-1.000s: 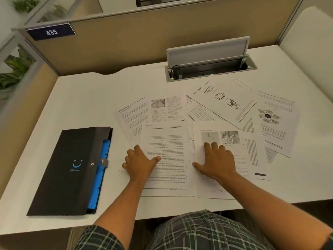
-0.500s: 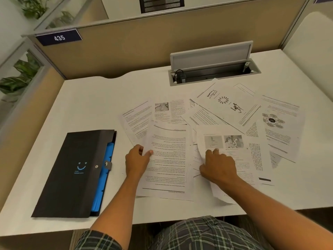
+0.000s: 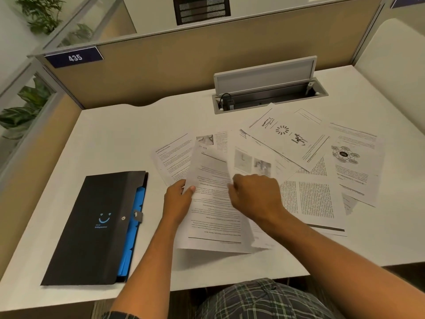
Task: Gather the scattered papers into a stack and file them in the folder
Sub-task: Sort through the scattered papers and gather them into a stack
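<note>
Left hand (image 3: 178, 199) in pinching grip, right hand (image 3: 255, 194) curled, forearms converging

Desk: a white desk (image 3: 128, 134) filled the cubicle, with a shallow curved notch in its far edge.
Cable box: a grey cable box (image 3: 269, 97) was sunk into the desk near the far edge, its lid (image 3: 264, 74) tilted up and a black plug inside at its left end.
Partitions: tan partition panels (image 3: 184, 63) with grey frames stood along the far and left edges.
Sign: a dark number plate (image 3: 73, 57) reading 435 sat at the far left corner.
Plants: green plants (image 3: 27, 100) showed through glass beyond the left edge.
Light: soft and even.
</note>
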Demonstrator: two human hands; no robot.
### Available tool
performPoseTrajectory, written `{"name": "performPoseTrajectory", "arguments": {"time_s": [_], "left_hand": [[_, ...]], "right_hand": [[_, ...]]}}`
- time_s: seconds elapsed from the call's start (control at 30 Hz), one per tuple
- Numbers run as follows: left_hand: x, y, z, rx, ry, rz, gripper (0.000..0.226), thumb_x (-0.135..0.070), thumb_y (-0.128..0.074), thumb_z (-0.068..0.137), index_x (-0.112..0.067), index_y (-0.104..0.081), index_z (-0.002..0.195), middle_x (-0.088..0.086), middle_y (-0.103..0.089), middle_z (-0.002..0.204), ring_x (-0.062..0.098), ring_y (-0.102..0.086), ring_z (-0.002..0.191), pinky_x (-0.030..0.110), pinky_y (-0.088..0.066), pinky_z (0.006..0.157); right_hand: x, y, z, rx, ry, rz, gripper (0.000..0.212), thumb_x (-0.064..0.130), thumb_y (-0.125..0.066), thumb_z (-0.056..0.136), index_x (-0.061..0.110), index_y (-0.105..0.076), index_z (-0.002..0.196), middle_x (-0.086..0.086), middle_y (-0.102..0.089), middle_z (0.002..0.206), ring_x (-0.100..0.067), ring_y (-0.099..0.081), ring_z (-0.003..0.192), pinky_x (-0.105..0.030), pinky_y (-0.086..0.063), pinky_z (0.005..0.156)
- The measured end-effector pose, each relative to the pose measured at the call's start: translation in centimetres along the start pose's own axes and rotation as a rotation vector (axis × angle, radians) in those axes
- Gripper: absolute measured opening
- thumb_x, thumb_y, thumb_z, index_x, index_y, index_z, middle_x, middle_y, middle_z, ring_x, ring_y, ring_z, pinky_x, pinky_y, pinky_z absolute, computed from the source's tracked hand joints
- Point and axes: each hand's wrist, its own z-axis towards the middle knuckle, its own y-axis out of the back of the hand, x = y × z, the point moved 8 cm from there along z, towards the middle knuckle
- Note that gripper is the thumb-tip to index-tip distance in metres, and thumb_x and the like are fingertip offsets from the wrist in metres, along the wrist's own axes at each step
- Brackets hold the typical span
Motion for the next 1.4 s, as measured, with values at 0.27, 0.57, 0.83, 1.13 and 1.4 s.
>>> {"name": "performPoseTrajectory", "arguments": {"time_s": [0.27,0.57,0.83,1.13,1.4], "left_hand": [[-2.1,-1.6,-0.8,0.002,0.059,-0.278,0.013,-0.027,-0.068,0.099,-0.035,-0.076,0.105,-0.017,-0.080,0.100,0.009,-0.078,0.086,0.021,-0.060,0.063],[-2.3,-1.8,-0.9,0.006,0.131,-0.464,0.013,-0.034,-0.071,0.096,-0.041,-0.080,0.101,-0.004,-0.081,0.103,0.025,-0.080,0.085,0.038,-0.065,0.068],[-2.4,-1.6,0.0,0.009,0.140,-0.520,0.016,-0.031,-0.060,0.104,-0.024,-0.073,0.111,0.002,-0.081,0.104,0.024,-0.079,0.091,0.034,-0.065,0.071],[-2.4,-2.2,0.5,0.043,0.126,-0.566,0.020,-0.026,-0.056,0.106,-0.027,-0.071,0.118,-0.003,-0.080,0.112,0.015,-0.077,0.097,0.033,-0.064,0.081],[-3.5,-2.0,1.3,0.083,0.121,-0.582,0.021,-0.025,-0.054,0.107,-0.025,-0.071,0.119,-0.001,-0.080,0.113,0.020,-0.076,0.102,0.042,-0.062,0.091]], "right_hand": [[3.9,0.9,0.2,0.082,-0.032,0.401,0.038,0.063,-0.047,0.098,0.033,-0.069,0.108,0.010,-0.077,0.106,-0.019,-0.073,0.079,-0.028,-0.055,0.071],[3.9,1.6,0.2,0.078,0.008,0.593,0.022,0.058,-0.058,0.096,0.036,-0.064,0.096,0.012,-0.077,0.106,-0.017,-0.073,0.085,-0.024,-0.055,0.074],[-1.0,7.5,2.6,-0.146,-0.070,0.788,0.015,0.042,-0.068,0.095,0.029,-0.067,0.088,0.020,-0.068,0.085,-0.001,-0.068,0.074,-0.023,-0.058,0.065],[-6.3,13.5,2.8,-0.441,-0.068,0.773,0.018,0.036,-0.068,0.097,0.018,-0.068,0.098,0.012,-0.067,0.095,-0.001,-0.068,0.080,-0.014,-0.057,0.066],[-6.8,16.0,1.8,-0.611,0.016,0.647,0.030,0.040,-0.064,0.099,0.011,-0.072,0.104,0.010,-0.067,0.104,-0.011,-0.066,0.083,-0.013,-0.054,0.068]]}}
